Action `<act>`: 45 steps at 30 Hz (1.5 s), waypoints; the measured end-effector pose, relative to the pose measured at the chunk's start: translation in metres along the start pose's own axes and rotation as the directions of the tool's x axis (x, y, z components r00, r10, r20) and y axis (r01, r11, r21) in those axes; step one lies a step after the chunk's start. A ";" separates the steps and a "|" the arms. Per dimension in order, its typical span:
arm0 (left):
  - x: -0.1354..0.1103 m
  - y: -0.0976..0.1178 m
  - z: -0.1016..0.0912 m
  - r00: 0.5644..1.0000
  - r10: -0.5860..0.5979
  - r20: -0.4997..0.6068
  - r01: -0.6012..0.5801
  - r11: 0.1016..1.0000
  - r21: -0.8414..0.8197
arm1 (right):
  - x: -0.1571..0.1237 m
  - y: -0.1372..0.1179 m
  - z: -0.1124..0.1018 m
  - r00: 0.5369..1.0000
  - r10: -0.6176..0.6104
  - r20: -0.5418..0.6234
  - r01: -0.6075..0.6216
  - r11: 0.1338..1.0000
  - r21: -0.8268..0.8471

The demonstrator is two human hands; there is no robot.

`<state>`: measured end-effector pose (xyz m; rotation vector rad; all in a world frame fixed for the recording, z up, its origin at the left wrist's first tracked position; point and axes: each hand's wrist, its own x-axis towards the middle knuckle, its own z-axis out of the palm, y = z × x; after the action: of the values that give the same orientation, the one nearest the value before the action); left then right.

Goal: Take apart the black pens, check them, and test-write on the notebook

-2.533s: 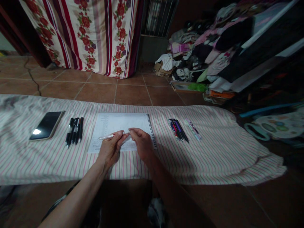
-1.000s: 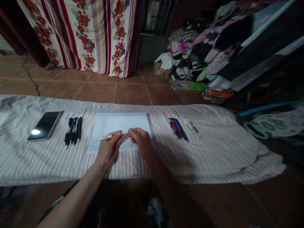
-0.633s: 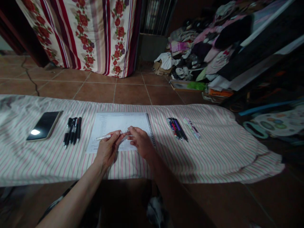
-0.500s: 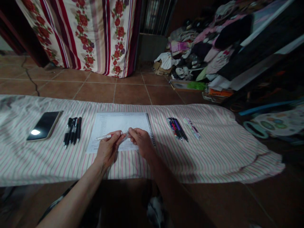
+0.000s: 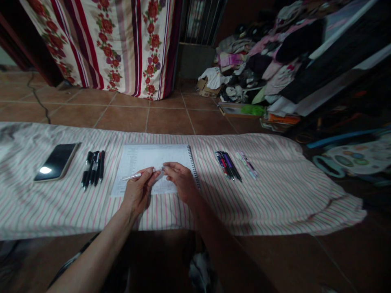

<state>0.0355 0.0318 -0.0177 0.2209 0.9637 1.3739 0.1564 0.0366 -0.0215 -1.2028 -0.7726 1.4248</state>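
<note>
My left hand (image 5: 141,186) is closed round a slim pen (image 5: 131,177) with a clear or white barrel and a touch of red. The pen lies nearly level, one end pointing left. At its other end, the thumb and fingers of my right hand (image 5: 181,179) pinch the tip; the exact part between them is too small to make out. Both hands are over a spiral notebook (image 5: 159,152) with a printed sheet on its left part.
Several black pens (image 5: 93,169) lie left of the notebook, beside a phone (image 5: 57,162). To the right are several dark and coloured pens (image 5: 228,166) and a few pastel pens (image 5: 247,165). A striped cloth (image 5: 275,187) covers the table. Heaped clothes (image 5: 241,65) are behind.
Both hands have shifted very slightly left with the pen. My right fingers have stretched a little at the pen's end. The other things have stayed put.
</note>
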 end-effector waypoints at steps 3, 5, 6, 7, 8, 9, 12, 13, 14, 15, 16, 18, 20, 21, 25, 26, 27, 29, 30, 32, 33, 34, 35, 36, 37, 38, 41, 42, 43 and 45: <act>0.001 0.000 -0.001 1.000 0.000 -0.008 -0.001 1.000 -0.015 | 0.000 0.000 0.000 1.000 0.011 -0.025 -0.011 1.000 -0.022; 0.002 0.000 -0.001 1.000 0.001 -0.014 -0.002 1.000 -0.026 | 0.000 0.001 0.000 1.000 0.005 -0.019 -0.005 1.000 -0.008; 0.002 0.000 -0.002 1.000 0.001 -0.014 -0.001 1.000 -0.030 | 0.001 0.002 -0.001 1.000 0.001 -0.014 -0.001 1.000 0.003; 0.003 0.000 -0.002 1.000 0.002 -0.011 -0.002 0.999 -0.036 | 0.001 0.002 -0.001 1.000 -0.002 -0.010 0.003 1.000 0.011; 0.003 0.000 -0.002 1.000 0.004 -0.006 -0.004 0.999 -0.041 | 0.000 0.002 -0.001 1.000 -0.004 -0.009 0.004 1.000 0.015; 0.003 0.000 -0.002 1.000 0.006 -0.002 -0.006 0.999 -0.046 | 0.000 0.002 -0.001 1.000 -0.004 -0.014 0.004 1.000 0.018; 0.003 0.000 -0.002 1.000 0.000 -0.014 0.000 0.998 -0.059 | -0.001 0.000 -0.001 1.000 0.000 -0.031 0.000 1.000 0.022; 0.003 0.001 -0.001 1.000 -0.008 -0.026 0.006 0.998 -0.060 | -0.001 -0.001 -0.001 0.999 0.000 -0.038 0.001 1.000 0.026; 0.002 0.001 0.000 0.999 -0.014 -0.037 0.012 0.998 -0.059 | -0.001 -0.001 -0.001 0.999 -0.002 -0.045 0.003 1.000 0.031; 0.002 0.002 0.000 0.999 -0.019 -0.046 0.016 0.998 -0.058 | 0.000 -0.001 -0.001 0.999 -0.002 -0.054 0.004 0.999 0.037; 0.002 0.002 0.000 0.998 -0.018 -0.052 0.015 0.998 -0.057 | 0.000 -0.001 -0.001 0.998 -0.002 -0.062 0.005 0.999 0.041; 0.002 0.002 0.000 0.998 -0.012 -0.056 0.009 0.998 -0.056 | 0.001 -0.001 -0.002 0.997 -0.007 -0.077 0.009 0.999 0.036; 0.002 0.002 0.000 0.998 -0.007 -0.057 0.004 0.998 -0.056 | 0.002 0.000 -0.002 0.995 -0.019 -0.095 0.021 0.999 0.025; 0.003 0.001 -0.001 0.998 -0.006 -0.056 0.003 0.998 -0.055 | 0.003 0.000 -0.003 0.995 -0.024 -0.099 0.026 0.999 0.021; 0.006 0.000 -0.003 0.999 -0.010 -0.053 0.008 0.999 -0.052 | 0.005 0.002 -0.004 0.993 -0.028 -0.112 0.029 0.999 0.014; 0.007 0.000 -0.003 0.998 -0.012 -0.057 0.008 0.998 -0.055 | 0.005 0.002 -0.005 0.992 -0.029 -0.124 0.031 0.999 0.009; 0.008 0.000 -0.003 0.998 -0.012 -0.062 0.008 0.998 -0.059 | 0.006 0.003 -0.006 0.990 -0.034 -0.136 0.035 0.999 0.005; 0.010 0.000 -0.003 0.998 -0.008 -0.070 0.004 0.998 -0.061 | 0.008 0.004 -0.008 0.987 -0.045 -0.154 0.046 0.999 0.001; 0.010 0.000 -0.003 0.998 -0.004 -0.070 0.000 0.998 -0.059 | 0.009 0.005 -0.009 0.986 -0.048 -0.159 0.049 0.999 0.003; 0.012 -0.001 -0.004 0.998 0.008 -0.066 -0.012 0.999 -0.051 | 0.011 0.005 -0.011 0.985 -0.051 -0.165 0.053 0.999 0.008; 0.012 -0.001 -0.004 0.998 0.020 -0.064 -0.023 0.999 -0.046 | 0.012 0.006 -0.012 0.984 -0.054 -0.168 0.055 0.998 0.005; 0.013 -0.001 -0.004 0.998 0.033 -0.062 -0.036 0.999 -0.041 | 0.013 0.006 -0.014 0.983 -0.061 -0.174 0.061 0.998 -0.005; 0.014 -0.002 -0.004 0.997 0.047 -0.060 -0.050 0.998 -0.035 | 0.014 0.007 -0.015 0.981 -0.075 -0.178 0.072 0.997 -0.025; 0.014 -0.002 -0.003 0.997 0.061 -0.056 -0.063 0.998 -0.030 | 0.015 0.007 -0.016 0.979 -0.095 -0.181 0.085 0.995 -0.059; 0.015 -0.003 -0.003 0.996 0.073 -0.050 -0.074 0.997 -0.026 | 0.017 0.008 -0.019 0.976 -0.120 -0.184 0.100 0.989 -0.111; 0.015 -0.003 -0.003 0.996 0.081 -0.045 -0.082 0.996 -0.024 | 0.018 0.009 -0.021 0.971 -0.154 -0.182 0.119 0.975 -0.187; 0.017 -0.004 -0.003 0.996 0.085 -0.041 -0.086 0.996 -0.029 | 0.023 0.010 -0.030 0.938 -0.312 -0.150 0.205 0.851 -0.484; 0.018 -0.005 -0.003 0.996 0.083 -0.042 -0.085 0.996 -0.032 | 0.024 0.011 -0.033 0.924 -0.359 -0.133 0.229 0.796 -0.560; 0.018 -0.006 -0.003 0.996 0.080 -0.042 -0.082 0.996 -0.034 | 0.025 0.011 -0.036 0.912 -0.393 -0.116 0.245 0.749 -0.615; 0.019 -0.007 -0.004 0.996 0.077 -0.043 -0.079 0.996 -0.036 | 0.027 0.012 -0.040 0.902 -0.422 -0.096 0.253 0.695 -0.673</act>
<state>0.0357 0.0459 -0.0329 0.2047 0.9713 1.4718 0.1928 0.0542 -0.0510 -1.6147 -1.3010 0.6720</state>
